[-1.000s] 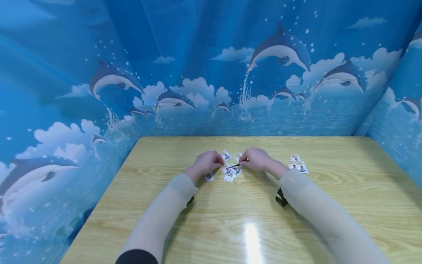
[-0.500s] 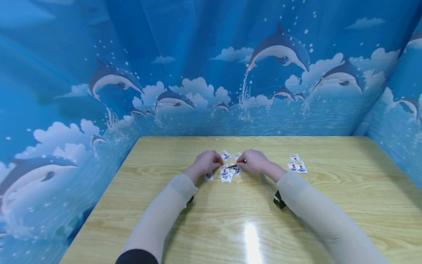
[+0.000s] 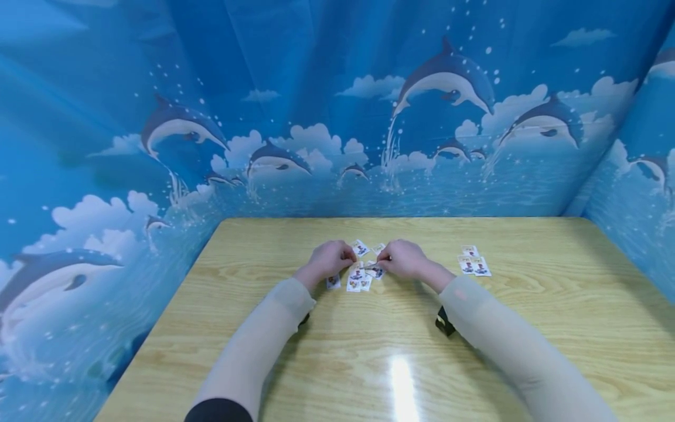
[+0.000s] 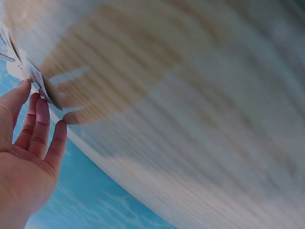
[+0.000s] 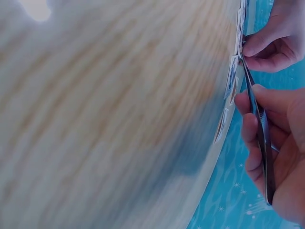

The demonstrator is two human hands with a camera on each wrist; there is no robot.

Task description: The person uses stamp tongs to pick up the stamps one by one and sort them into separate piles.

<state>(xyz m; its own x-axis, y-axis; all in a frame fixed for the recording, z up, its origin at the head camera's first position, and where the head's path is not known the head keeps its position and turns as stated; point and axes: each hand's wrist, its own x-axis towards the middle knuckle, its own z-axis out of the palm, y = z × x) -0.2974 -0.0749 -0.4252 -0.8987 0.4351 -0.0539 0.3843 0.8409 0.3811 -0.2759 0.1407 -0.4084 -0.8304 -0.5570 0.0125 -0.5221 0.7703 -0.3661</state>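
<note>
In the head view several small picture cards point(image 3: 355, 280) lie loosely grouped at mid-table, some overlapping. My left hand point(image 3: 328, 258) is at their left side, its thumb and fingertips bent down against the cards. A gap shows between that thumb and finger in the right wrist view. In the left wrist view a tilted-looking card point(image 4: 44, 88) is beside the fingertips. My right hand point(image 5: 279, 129) grips dark metal tweezers point(image 5: 261, 126) between thumb and fingers. The tweezers' tips reach the cards beside my left fingertips; whether they grasp a card cannot be made out.
To the right of my hands three similar cards point(image 3: 474, 262) lie close together. The wooden table point(image 3: 348, 357) has a bright light reflection near its front. A blue dolphin-print curtain point(image 3: 327, 117) hangs behind and along both sides.
My right hand and the tweezers have shifted slightly left. Cards beneath the tweezers have spread, with one moving toward the lower left. My left hand has stayed in place.
</note>
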